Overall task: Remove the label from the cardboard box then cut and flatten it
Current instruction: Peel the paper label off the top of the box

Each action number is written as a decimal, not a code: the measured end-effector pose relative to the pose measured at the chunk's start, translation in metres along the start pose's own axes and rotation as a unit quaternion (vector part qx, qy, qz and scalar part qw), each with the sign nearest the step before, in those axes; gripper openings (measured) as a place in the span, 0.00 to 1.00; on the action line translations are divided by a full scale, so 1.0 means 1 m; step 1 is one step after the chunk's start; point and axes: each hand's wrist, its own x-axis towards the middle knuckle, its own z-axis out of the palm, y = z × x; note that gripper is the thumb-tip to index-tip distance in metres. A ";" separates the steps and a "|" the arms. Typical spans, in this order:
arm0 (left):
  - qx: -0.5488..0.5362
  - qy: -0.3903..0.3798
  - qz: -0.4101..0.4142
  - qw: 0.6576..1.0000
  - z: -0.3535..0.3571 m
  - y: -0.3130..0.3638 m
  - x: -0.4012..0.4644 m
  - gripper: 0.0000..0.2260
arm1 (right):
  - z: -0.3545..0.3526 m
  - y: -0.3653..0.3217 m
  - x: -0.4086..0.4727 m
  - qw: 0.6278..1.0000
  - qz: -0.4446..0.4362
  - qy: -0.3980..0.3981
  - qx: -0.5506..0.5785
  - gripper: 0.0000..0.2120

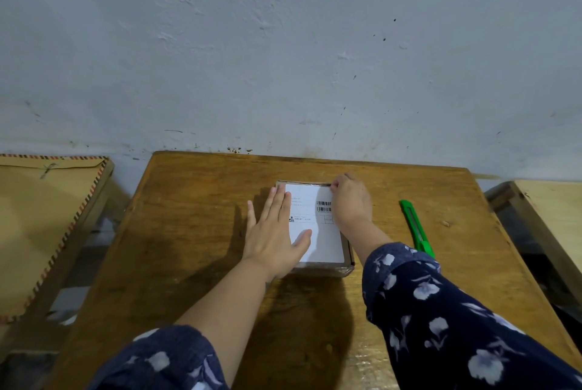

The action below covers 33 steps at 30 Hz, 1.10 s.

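Note:
A small cardboard box (343,270) lies flat on the wooden table (195,226). A white label (318,232) with barcodes covers most of its top. My left hand (274,232) lies flat and spread on the box's left side, thumb on the label. My right hand (351,200) sits at the label's far right corner with its fingertips curled against that corner; whether they have hold of the corner is not clear. A green utility knife (417,229) lies on the table to the right of the box, apart from both hands.
A blue-grey wall stands right behind the table. To the left is a surface with a brown envelope (41,216) on it. Another wooden surface (554,210) sits to the right across a dark gap.

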 end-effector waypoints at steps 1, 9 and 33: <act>0.001 0.000 0.000 1.000 0.000 0.000 0.000 0.37 | 0.000 0.000 0.001 1.000 -0.001 -0.003 0.000 0.07; 0.001 0.002 0.000 1.000 -0.001 0.001 0.001 0.36 | 0.002 0.006 0.005 0.999 -0.013 -0.026 0.013 0.08; 0.003 0.002 -0.004 1.000 0.005 0.009 0.006 0.36 | -0.011 0.019 0.025 0.998 -0.015 -0.054 -0.040 0.08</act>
